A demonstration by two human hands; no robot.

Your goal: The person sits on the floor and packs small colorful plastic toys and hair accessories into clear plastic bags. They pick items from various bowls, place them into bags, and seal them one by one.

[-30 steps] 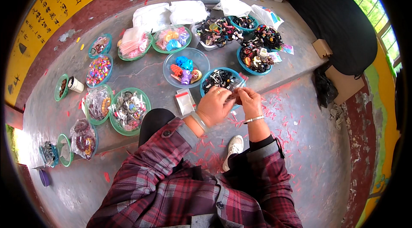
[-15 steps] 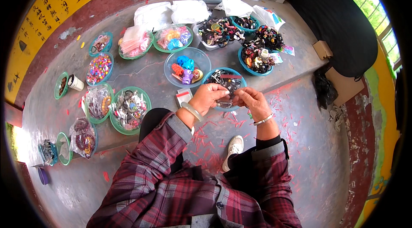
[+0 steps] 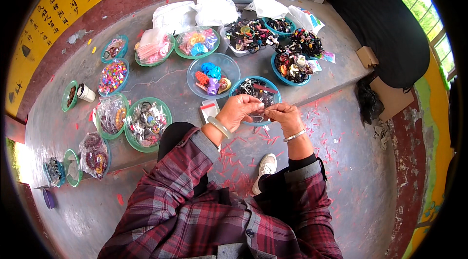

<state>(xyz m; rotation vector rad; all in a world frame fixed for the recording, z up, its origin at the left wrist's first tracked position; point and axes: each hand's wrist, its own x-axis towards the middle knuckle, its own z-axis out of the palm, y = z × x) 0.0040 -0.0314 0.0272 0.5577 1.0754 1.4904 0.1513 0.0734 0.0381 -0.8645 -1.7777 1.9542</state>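
Note:
My left hand [image 3: 242, 112] and my right hand [image 3: 286, 116] meet over the near side of a blue bowl [image 3: 236, 86], thumbs and fingertips pinched together. Between them they hold a small clear plastic bag [image 3: 264, 95] with a red strip across its far end. Dark pieces show in or through the bag; which of the two I cannot tell. Black and white hair ties [image 3: 247, 85] fill the bowl behind it. Beside my left wrist lies a small white box with a red band [image 3: 209, 109].
A clear bowl [image 3: 193, 66] of colourful hair clips stands beyond my left hand. Green bowls [image 3: 168, 123] with accessories spread to the left; black hair ties fill a white basket [image 3: 225, 39] and blue bowls [image 3: 291, 83]. Red scraps [image 3: 321, 134] litter the floor below a raised ledge.
My right hand has moved left, its fingertips now close against those of my left hand. The bag's red strip has shifted slightly right and nearer.

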